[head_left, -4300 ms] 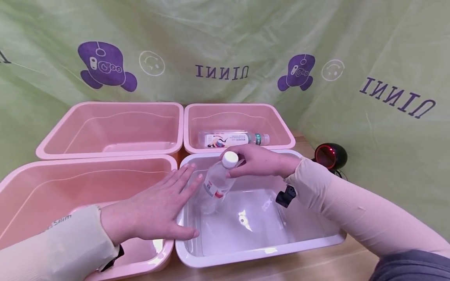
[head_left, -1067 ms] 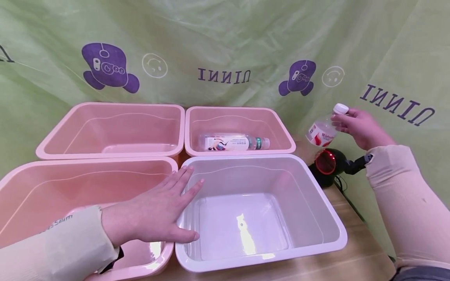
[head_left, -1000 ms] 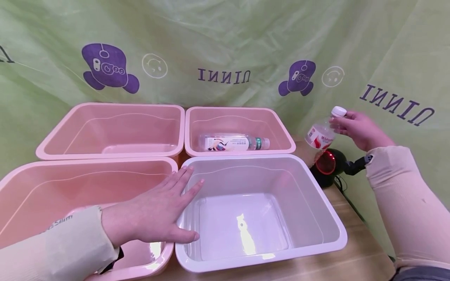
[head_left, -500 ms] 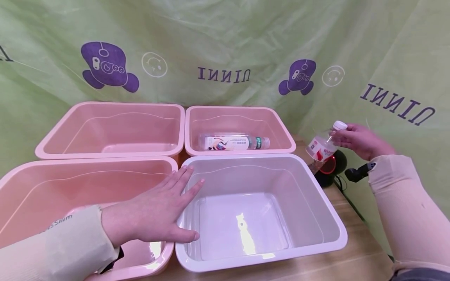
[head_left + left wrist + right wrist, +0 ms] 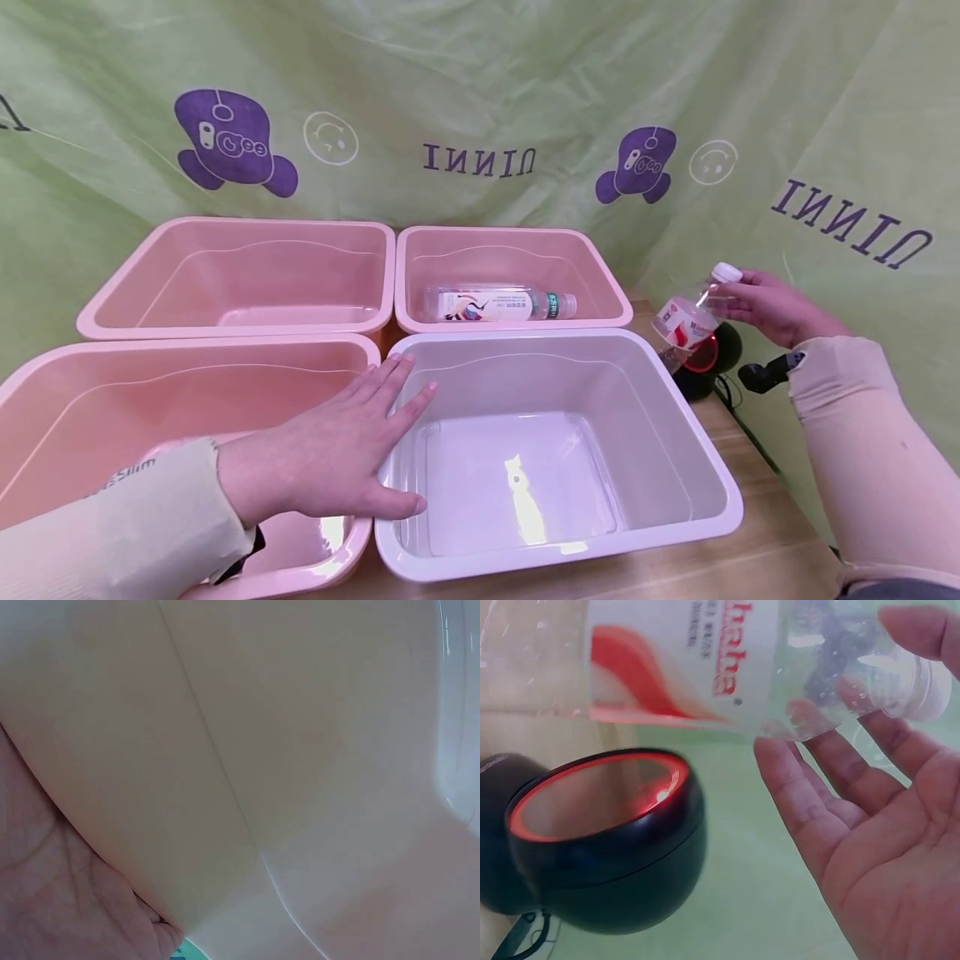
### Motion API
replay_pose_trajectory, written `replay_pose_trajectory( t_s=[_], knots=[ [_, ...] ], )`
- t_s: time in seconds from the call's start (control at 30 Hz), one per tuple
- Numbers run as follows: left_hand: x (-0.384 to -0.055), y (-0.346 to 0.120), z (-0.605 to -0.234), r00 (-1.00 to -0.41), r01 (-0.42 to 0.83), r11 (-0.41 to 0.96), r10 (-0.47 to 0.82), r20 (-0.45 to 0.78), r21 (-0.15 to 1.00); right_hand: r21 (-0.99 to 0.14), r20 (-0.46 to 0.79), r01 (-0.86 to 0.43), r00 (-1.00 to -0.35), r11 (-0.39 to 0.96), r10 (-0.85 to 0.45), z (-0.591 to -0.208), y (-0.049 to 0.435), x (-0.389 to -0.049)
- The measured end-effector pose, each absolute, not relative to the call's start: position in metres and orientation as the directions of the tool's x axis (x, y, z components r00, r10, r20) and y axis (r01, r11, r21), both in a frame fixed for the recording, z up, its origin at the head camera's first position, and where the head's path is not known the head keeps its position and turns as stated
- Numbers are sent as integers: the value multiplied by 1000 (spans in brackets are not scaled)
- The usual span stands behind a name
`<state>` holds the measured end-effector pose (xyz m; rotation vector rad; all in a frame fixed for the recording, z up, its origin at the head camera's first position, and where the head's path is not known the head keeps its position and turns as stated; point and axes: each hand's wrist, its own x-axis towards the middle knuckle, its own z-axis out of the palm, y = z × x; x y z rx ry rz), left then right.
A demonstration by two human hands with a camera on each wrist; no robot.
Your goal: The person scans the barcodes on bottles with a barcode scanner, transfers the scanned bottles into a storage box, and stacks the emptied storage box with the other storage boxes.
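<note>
My right hand (image 5: 776, 308) is out at the right, beyond the grey-white tub (image 5: 705, 533). It holds a clear plastic bottle (image 5: 684, 323) around the shoulder, just under the white cap. The bottle leans, with its base toward the tub's far right corner. In the right wrist view the thumb lies by the cap (image 5: 930, 690), and fingertips show through the clear plastic behind the red-and-white label (image 5: 682, 664). My left hand (image 5: 330, 458) rests with spread fingers across the adjoining rims of the near pink tub (image 5: 187, 350) and the grey-white one.
Two more pink tubs stand at the back; the right one (image 5: 510, 233) holds a labelled clear bottle (image 5: 491, 304) lying on its side. A round black device (image 5: 615, 855) with a glowing red ring sits close to the held bottle. Green cloth (image 5: 480, 92) hangs behind.
My right hand has carried the bottle from over the grey-white tub out to the right, then lowered it beside the black device. The left hand keeps its place.
</note>
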<state>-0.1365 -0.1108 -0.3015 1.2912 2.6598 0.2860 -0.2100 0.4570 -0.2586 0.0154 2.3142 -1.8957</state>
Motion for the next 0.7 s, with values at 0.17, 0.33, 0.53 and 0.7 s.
replay_pose_trajectory(
  t_s=[0.17, 0.33, 0.53, 0.7],
  knots=[
    [-137, -111, -302, -608, 758, 603, 791, -66, 248, -966, -30, 29, -1000, 257, -3, -241, 444, -214],
    [-137, -111, -302, -611, 757, 605, 790, -62, 249, -890, 104, -11, -978, 456, 181, -216, 419, -220],
    [-137, -111, -302, -610, 755, 603, 790, -61, 256, -969, 186, -98, -891, 225, 414, -182, 379, -226],
    [-137, -112, -303, -610, 758, 602, 791, -52, 252, -978, 200, -203, -874, 40, 443, -164, 341, -239]
  ],
)
